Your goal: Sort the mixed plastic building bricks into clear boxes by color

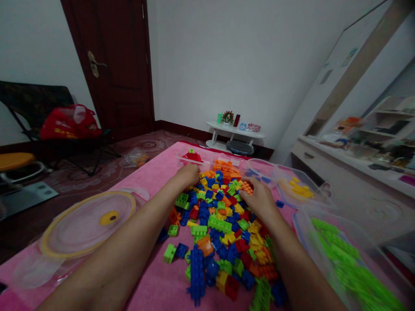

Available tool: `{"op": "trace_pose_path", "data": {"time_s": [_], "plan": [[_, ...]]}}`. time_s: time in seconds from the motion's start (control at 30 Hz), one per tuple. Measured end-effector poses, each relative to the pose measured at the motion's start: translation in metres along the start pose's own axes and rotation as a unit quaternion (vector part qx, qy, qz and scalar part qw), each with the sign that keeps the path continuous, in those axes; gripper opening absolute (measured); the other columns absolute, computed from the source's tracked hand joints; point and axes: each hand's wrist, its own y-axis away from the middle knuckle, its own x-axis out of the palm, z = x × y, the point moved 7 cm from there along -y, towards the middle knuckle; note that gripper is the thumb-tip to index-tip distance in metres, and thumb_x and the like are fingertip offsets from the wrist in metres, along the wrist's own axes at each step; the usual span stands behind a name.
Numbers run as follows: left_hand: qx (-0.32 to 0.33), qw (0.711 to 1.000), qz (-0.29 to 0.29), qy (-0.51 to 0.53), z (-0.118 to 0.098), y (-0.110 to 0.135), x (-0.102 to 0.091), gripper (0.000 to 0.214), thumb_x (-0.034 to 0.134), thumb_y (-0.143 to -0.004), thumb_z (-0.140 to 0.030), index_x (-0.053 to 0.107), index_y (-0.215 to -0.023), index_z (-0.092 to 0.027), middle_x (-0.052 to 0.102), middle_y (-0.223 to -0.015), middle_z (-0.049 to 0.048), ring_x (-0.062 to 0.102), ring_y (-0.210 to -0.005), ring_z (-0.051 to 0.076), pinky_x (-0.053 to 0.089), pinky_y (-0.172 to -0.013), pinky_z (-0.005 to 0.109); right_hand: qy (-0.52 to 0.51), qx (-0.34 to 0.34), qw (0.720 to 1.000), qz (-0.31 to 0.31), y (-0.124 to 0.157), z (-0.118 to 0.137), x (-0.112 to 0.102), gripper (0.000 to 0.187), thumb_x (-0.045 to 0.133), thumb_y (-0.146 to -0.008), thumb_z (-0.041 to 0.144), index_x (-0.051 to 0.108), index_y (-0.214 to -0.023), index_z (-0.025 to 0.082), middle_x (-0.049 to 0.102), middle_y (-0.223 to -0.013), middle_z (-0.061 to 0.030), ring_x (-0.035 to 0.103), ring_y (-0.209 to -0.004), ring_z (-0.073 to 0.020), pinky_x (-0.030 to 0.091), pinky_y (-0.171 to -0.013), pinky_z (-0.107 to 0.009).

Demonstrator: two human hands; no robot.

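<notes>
A loose pile of plastic building blocks [220,222] in blue, green, yellow, orange and red covers the middle of the pink cloth [154,285]. At the pile's far left edge is my left hand [189,175], its fingers curled and partly hidden; what is in them I cannot make out. My right hand [258,196], at the far right of the pile, grips an orange block [247,187] with round studs between thumb and fingers. Long blue pieces [196,270] and a green block [219,223] lie between my forearms.
Clear containers hold sorted blocks: a red-block box [207,163], an orange-block box [238,161], a yellow-block box [319,199] and a green-block box [303,224]. A round yellow-rimmed lid [78,224] lies left. A low white shelf [238,128] stands by the wall.
</notes>
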Motion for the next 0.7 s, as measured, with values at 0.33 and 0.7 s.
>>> {"op": "trace_pose_path", "data": {"time_s": [0.33, 0.7], "plan": [[0.088, 0.978, 0.086, 0.166, -0.014, 0.006, -0.004, 0.03, 0.055, -0.077, -0.036, 0.073, -0.072, -0.013, 0.07, -0.068, 0.0065, 0.06, -0.06, 0.014, 0.042, -0.054, 0.022, -0.023, -0.012, 0.999, 0.022, 0.0, 0.009, 0.0, 0.037, 0.057, -0.07, 0.023, 0.064, -0.107, 0.017, 0.067, -0.106, -0.0079, 0.062, -0.096, -0.0239, 0.045, -0.085, -0.036], [0.034, 0.998, 0.044, -0.01, -0.035, -0.052, 0.017, 0.036, 0.06, -0.071, -0.02, 0.069, -0.107, -0.018, 0.069, -0.104, 0.0132, 0.065, -0.091, 0.024, 0.048, -0.076, 0.027, -0.06, -0.002, 0.998, -0.006, -0.002, 0.008, -0.02, 0.038, 0.058, -0.07, 0.024, 0.065, -0.106, 0.018, 0.068, -0.105, -0.0067, 0.062, -0.097, -0.0236, 0.045, -0.087, -0.036]]}}
